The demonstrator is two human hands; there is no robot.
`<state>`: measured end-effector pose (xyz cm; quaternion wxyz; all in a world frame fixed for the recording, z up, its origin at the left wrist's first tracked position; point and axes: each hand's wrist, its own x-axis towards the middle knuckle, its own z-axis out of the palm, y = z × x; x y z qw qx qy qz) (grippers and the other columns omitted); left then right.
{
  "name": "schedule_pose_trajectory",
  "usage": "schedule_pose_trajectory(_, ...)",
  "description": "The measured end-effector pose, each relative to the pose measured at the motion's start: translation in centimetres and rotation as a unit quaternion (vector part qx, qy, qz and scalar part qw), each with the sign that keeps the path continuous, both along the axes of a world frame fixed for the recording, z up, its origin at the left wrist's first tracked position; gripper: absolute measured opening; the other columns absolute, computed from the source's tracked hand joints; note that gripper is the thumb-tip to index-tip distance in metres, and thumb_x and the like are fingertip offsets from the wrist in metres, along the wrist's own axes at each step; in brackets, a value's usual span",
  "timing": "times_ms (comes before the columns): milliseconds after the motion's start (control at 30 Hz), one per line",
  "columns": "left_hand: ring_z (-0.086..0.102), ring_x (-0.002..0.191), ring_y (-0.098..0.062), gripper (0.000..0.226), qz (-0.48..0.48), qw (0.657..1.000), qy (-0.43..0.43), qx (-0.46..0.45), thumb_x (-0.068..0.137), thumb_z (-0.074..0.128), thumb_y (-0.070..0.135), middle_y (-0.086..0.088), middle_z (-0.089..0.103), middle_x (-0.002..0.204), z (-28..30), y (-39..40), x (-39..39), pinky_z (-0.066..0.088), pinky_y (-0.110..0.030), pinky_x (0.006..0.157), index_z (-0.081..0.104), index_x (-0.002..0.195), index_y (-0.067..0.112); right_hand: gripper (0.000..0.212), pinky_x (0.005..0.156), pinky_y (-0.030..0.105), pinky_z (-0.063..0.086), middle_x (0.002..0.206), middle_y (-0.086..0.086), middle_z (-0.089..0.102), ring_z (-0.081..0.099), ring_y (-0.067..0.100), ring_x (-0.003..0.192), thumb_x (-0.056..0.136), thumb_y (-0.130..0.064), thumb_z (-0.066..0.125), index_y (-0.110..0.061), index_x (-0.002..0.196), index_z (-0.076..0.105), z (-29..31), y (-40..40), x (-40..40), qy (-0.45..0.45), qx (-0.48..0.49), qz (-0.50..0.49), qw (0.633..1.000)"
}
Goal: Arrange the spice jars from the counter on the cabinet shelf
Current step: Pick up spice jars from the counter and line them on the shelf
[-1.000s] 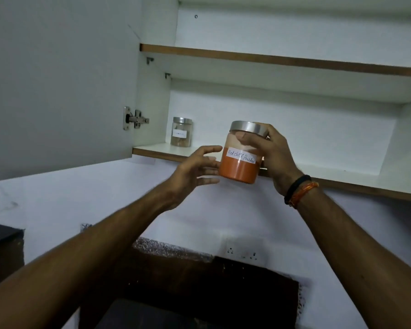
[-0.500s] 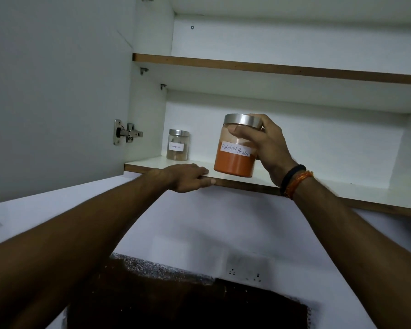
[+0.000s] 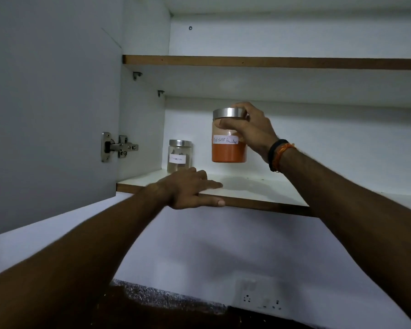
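Note:
My right hand [image 3: 249, 129] grips a glass jar of orange-red powder [image 3: 228, 151] just under its steel lid, holding it upright in the air above the lower cabinet shelf [image 3: 252, 189]. A handwritten white label faces me. My left hand [image 3: 190, 188] rests flat on the shelf's front edge, fingers straight, to the left of and below the jar. A second glass jar [image 3: 179, 156] with a steel lid and white label stands at the back left of the same shelf, just behind my left hand.
The cabinet door [image 3: 50, 110] stands open on the left, its metal hinge [image 3: 118, 147] beside the shelf. An upper shelf [image 3: 271, 62] runs above. A wall socket [image 3: 259, 296] and a dark counter [image 3: 176, 314] lie below.
My right hand has carried the red powder jar up and further in over the shelf. My left hand left the jar and now lies on the shelf's front edge.

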<state>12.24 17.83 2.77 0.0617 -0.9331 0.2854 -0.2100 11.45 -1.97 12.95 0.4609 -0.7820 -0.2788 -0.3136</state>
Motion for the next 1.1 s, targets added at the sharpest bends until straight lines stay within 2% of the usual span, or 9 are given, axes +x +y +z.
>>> schedule_pose_trajectory(100,0.055,0.114,-0.016,0.094,-0.011,1.000,-0.009,-0.019,0.076,0.015,0.092,0.001,0.059,0.133,-0.1,0.1,0.5,0.047,-0.037,0.097,0.041,0.148,0.038,0.056,0.090,0.039,0.056,0.108,-0.009,0.059,0.064,0.015,0.097,0.080,-0.040,0.077,-0.024,0.128,0.051,0.3,0.9,3.0,0.008,-0.025,0.004,1.000)
schedule_pose_trajectory(267,0.056,0.116,-0.016,0.088,-0.009,0.999,0.002,-0.033,0.079,0.025,0.085,0.003,0.061,0.133,-0.1,0.0,0.8,0.047,-0.034,0.098,0.047,0.146,0.031,0.064,0.081,0.031,0.052,0.114,-0.002,0.059,0.061,0.021,0.099,0.079,-0.042,0.077,-0.022,0.133,0.048,-0.1,3.0,8.1,0.021,-0.069,-0.032,0.997)
schedule_pose_trajectory(467,0.057,0.112,-0.016,0.086,-0.016,0.999,-0.009,-0.037,0.081,0.028,0.084,0.003,0.063,0.128,-0.1,0.1,0.9,0.050,-0.037,0.097,0.053,0.141,0.028,0.064,0.090,0.044,0.056,0.114,0.001,0.060,0.060,0.026,0.103,0.074,-0.047,0.080,-0.024,0.126,0.051,-1.2,4.7,13.3,0.087,-0.076,-0.076,0.990)
schedule_pose_trajectory(600,0.058,0.114,-0.017,0.086,-0.020,0.999,-0.002,-0.049,0.080,0.030,0.083,0.002,0.063,0.129,-0.1,0.1,0.9,0.047,-0.032,0.094,0.056,0.138,0.026,0.056,0.082,0.039,0.058,0.115,0.002,0.058,0.059,0.024,0.100,0.075,-0.049,0.078,-0.023,0.119,0.054,-1.6,5.4,15.7,0.110,-0.081,-0.093,0.986)
schedule_pose_trajectory(667,0.058,0.114,-0.017,0.086,-0.018,0.999,0.001,-0.048,0.079,0.030,0.082,0.001,0.063,0.129,0.1,0.0,1.0,0.046,-0.031,0.093,0.056,0.138,0.025,0.056,0.084,0.038,0.057,0.118,0.002,0.058,0.057,0.023,0.101,0.077,-0.050,0.076,-0.022,0.120,0.054,-1.8,5.8,16.6,0.112,-0.097,-0.099,0.984)
schedule_pose_trajectory(733,0.057,0.114,-0.017,0.085,-0.019,0.999,0.000,-0.047,0.080,0.031,0.082,0.002,0.063,0.131,0.1,0.1,1.0,0.045,-0.030,0.092,0.056,0.139,0.025,0.054,0.088,0.038,0.054,0.122,0.002,0.057,0.055,0.022,0.104,0.079,-0.048,0.075,-0.023,0.121,0.054,-2.1,6.1,17.5,0.117,-0.100,-0.093,0.984)
schedule_pose_trajectory(833,0.057,0.115,-0.017,0.085,-0.019,0.998,0.001,-0.053,0.080,0.032,0.082,0.002,0.063,0.131,0.0,0.1,1.0,0.046,-0.031,0.093,0.056,0.139,0.026,0.055,0.084,0.034,0.052,0.125,0.002,0.057,0.056,0.022,0.108,0.079,-0.049,0.074,-0.023,0.123,0.054,-2.2,6.2,18.4,0.129,-0.106,-0.077,0.983)
schedule_pose_trajectory(967,0.056,0.117,-0.019,0.083,-0.018,0.998,0.004,-0.066,0.081,0.036,0.080,0.000,0.063,0.132,0.1,0.1,0.7,0.046,-0.033,0.093,0.056,0.138,0.025,0.055,0.092,0.041,0.055,0.122,0.003,0.060,0.059,0.024,0.109,0.080,-0.047,0.075,-0.021,0.123,0.055,-2.3,6.7,19.1,0.142,-0.124,-0.055,0.981)
schedule_pose_trajectory(1100,0.056,0.119,-0.020,0.079,-0.025,0.997,0.005,-0.076,0.083,0.039,0.077,-0.002,0.063,0.133,0.0,0.2,0.6,0.046,-0.034,0.096,0.058,0.136,0.022,0.049,0.091,0.040,0.055,0.119,0.004,0.062,0.061,0.024,0.107,0.080,-0.042,0.076,-0.018,0.119,0.057,-2.4,7.0,19.5,0.142,-0.115,-0.043,0.982)
